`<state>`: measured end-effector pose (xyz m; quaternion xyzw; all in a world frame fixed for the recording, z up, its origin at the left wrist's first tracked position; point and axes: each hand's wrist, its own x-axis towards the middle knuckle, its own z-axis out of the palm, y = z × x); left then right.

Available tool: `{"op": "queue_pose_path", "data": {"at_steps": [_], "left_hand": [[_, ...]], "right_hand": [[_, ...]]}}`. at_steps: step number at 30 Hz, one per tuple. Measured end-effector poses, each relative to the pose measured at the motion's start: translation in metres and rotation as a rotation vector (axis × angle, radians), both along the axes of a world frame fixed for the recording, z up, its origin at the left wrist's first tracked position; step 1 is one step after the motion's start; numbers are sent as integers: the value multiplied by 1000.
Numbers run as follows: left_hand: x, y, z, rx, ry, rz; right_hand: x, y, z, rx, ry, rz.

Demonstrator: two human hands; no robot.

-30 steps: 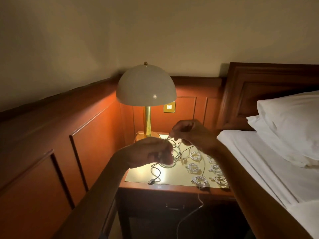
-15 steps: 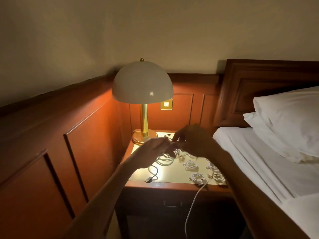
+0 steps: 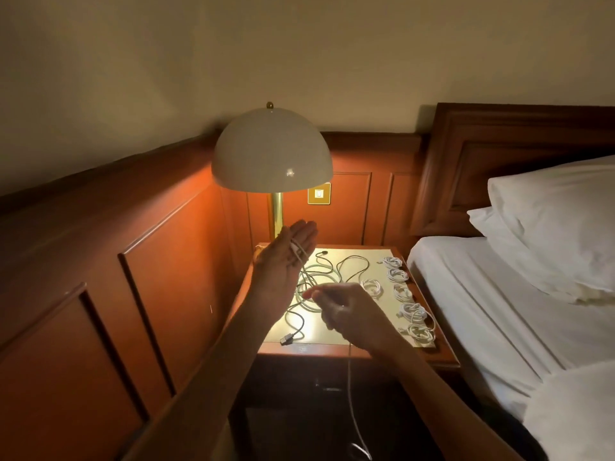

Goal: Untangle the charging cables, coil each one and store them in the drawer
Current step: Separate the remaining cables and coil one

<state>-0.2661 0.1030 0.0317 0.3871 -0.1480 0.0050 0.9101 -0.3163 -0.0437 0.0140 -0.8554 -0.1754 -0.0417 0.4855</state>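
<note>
My left hand (image 3: 289,252) is raised over the nightstand's left side, palm up and fingers straight, with a white cable (image 3: 299,253) looped around the palm. My right hand (image 3: 346,309) pinches that same white cable lower down; its loose end (image 3: 350,390) hangs past the nightstand's front edge. A dark cable (image 3: 352,266) and a pale cable (image 3: 307,302) lie tangled on the nightstand top (image 3: 369,334). Several coiled white cables (image 3: 412,311) sit in rows along the right side. The drawer front (image 3: 326,387) below is dark and shut.
A domed brass table lamp (image 3: 272,151) stands lit at the nightstand's back left. Wood panelling runs along the left wall. A bed with white sheets (image 3: 492,311) and pillows (image 3: 552,221) borders the nightstand on the right, under a wooden headboard.
My left hand has risen and opened flat with the white cable wound around it. My right hand has dropped toward the front, drawing the cable down.
</note>
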Motion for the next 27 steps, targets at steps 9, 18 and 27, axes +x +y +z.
{"op": "queue_pose_path", "data": {"at_steps": [9,18,27], "left_hand": [[1,-3,-17,1260,-483,47],[-20,32,0,332,-209,-635],[-3,-3,-25,549,-242,314]], "right_hand": [[32,-37,74,-688,-211,114],[32,-50,57,70,-64,-21],[-9,-14,-2,-250,-182,33]]}}
